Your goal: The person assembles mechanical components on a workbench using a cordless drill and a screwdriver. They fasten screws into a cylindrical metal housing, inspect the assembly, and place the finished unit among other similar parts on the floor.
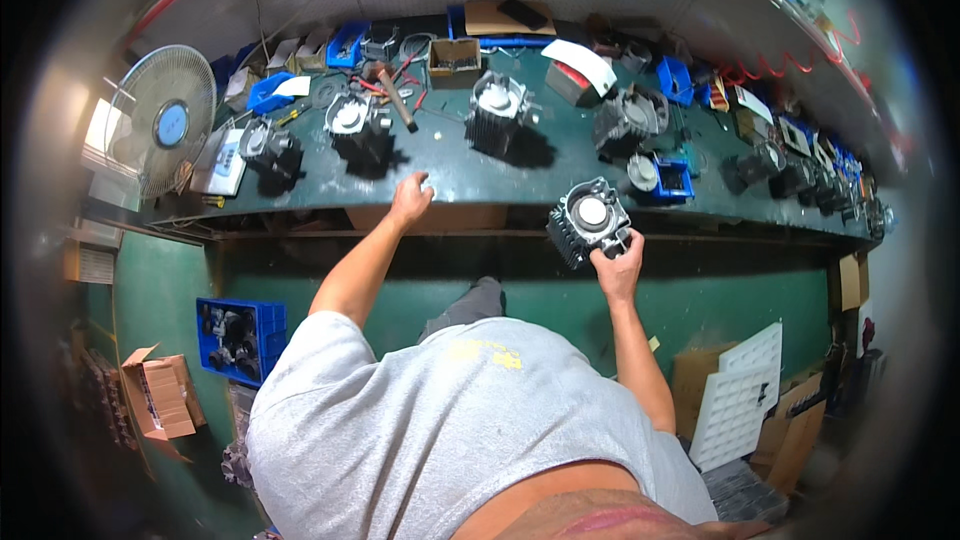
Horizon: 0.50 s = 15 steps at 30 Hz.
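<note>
My right hand grips a finned black-and-silver motor housing by its right side, in front of the bench edge. A round white part sits in the housing's upward face. My left hand is over the front edge of the bench, its fingers loosely curled and the tips apart, with no object visible in it. Beyond it on the green bench top stand similar housings: one in the middle, one to the left and a smaller one farther left. Another housing stands right of the middle.
A hammer lies behind the left housings. A small blue bin sits near the front edge, beside a round pale part. At far left is a fan. On the floor are a blue crate and a cardboard box.
</note>
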Available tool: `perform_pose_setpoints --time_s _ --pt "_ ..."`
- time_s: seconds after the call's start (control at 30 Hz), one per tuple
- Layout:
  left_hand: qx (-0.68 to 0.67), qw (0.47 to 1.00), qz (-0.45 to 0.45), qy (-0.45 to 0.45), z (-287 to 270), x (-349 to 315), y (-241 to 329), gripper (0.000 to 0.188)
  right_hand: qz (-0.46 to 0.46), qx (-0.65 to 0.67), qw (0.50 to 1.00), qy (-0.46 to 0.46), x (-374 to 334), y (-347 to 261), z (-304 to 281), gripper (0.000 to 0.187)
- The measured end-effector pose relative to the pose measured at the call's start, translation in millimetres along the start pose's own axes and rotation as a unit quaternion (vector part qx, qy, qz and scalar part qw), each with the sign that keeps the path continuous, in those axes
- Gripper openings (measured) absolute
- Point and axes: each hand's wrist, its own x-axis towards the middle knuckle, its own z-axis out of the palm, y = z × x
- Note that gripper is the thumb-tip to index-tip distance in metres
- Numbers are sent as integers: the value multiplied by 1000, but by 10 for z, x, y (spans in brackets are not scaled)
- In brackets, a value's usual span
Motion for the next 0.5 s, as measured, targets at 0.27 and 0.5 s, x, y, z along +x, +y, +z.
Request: perform_pose_setpoints --time_s 0.27,0.5 --pt "155 984 -91 0 240 2266 -94 23 67 104 992 -12 1182 -100 804 61" --pt "281 941 -167 -88 500 2954 -475 19 125 98 986 -47 1388 283 1088 66"
